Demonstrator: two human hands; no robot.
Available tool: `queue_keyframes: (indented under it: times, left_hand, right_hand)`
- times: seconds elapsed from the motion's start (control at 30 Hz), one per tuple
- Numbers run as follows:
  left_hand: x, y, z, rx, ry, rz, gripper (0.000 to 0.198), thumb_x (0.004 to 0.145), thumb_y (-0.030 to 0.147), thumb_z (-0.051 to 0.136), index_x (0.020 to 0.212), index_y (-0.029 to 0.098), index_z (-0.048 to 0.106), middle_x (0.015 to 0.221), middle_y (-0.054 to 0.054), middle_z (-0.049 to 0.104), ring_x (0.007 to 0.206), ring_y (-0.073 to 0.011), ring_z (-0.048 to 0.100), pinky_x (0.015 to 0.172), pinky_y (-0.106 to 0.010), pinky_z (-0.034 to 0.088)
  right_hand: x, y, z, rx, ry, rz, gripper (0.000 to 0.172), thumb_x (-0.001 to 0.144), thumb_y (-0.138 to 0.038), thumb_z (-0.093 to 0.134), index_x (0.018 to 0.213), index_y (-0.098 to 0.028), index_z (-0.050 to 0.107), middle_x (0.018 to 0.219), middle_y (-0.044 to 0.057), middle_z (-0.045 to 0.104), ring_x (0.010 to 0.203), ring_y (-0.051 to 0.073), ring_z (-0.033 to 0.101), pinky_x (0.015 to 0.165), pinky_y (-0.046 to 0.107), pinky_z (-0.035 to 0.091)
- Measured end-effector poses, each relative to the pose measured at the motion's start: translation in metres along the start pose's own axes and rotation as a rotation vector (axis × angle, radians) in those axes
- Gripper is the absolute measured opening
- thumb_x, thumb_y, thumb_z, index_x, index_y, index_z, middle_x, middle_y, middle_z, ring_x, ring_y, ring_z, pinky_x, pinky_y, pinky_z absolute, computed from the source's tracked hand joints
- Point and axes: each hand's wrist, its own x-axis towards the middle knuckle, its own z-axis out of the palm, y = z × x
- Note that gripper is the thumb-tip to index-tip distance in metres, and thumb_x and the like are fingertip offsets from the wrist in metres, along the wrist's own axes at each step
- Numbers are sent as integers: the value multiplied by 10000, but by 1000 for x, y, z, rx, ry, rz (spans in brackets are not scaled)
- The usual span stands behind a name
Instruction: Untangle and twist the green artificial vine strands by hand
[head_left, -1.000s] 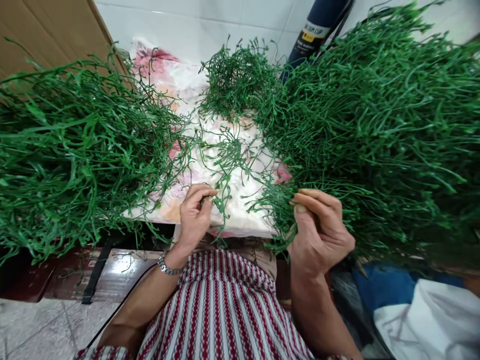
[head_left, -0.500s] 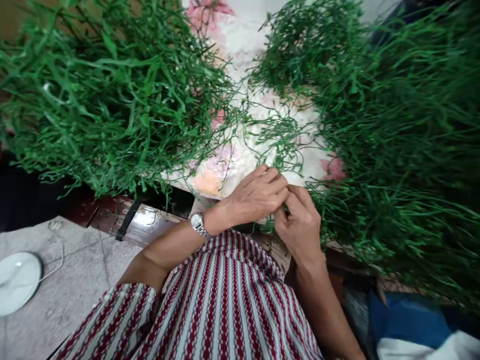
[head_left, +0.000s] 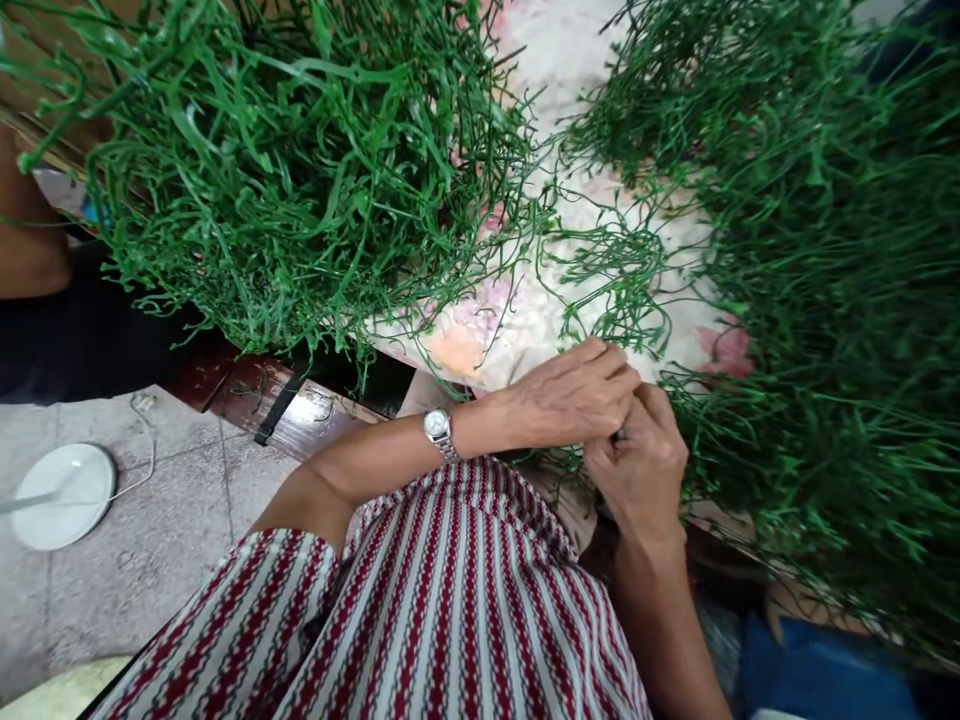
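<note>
My left hand (head_left: 570, 395), with a silver watch (head_left: 438, 430) on its wrist, lies across my right hand (head_left: 637, 460) at the near edge of a flowered cloth (head_left: 480, 325). Both hands have their fingers closed together around a thin green stem (head_left: 600, 300) from the loose tangle on the cloth; the exact grip is hidden between the fingers. A big heap of green stems (head_left: 300, 170) lies to the left. A larger heap of green stems (head_left: 825, 280) lies to the right, touching my right hand.
A white round base with a cord (head_left: 64, 495) sits on the grey tiled floor at the left. A dark red wooden edge (head_left: 255, 390) runs under the cloth. Blue fabric (head_left: 832, 670) lies at the lower right. Another person's arm (head_left: 30, 250) shows at far left.
My hands came together from apart and now overlap on the stem. The view has swung left and down, bringing the floor and the white base into sight.
</note>
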Motion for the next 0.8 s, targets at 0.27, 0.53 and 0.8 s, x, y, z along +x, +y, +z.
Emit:
queue_keyframes:
  times: [0.27,0.53,0.8]
  left_hand:
    - [0,1,5,60,-15,26,347,889,72,285,815,111,622,826,-105,593,870,-224,535,752,-367,371]
    - [-7,-5,-6,-30,73,-63,222,837,98,377,783,132,589,795,-85,574,803,-225,510,712,-353,395]
    - [-36,-8,-16,-133,149,-465,263,710,10,425,840,151,606,925,-89,615,878,-225,507,777,-370,415]
  right_hand:
    - [-3,3,3,-3,26,4,126,697,-114,496,798,-178,536,849,105,570,867,242,563,732,373,507]
    - [1,-8,-6,54,122,119,217,758,-97,502,913,-172,634,950,89,628,897,200,599,806,360,499]
    - [5,-20,-54,102,589,216,245,791,-98,543,967,-202,677,964,55,655,874,184,619,767,360,513]
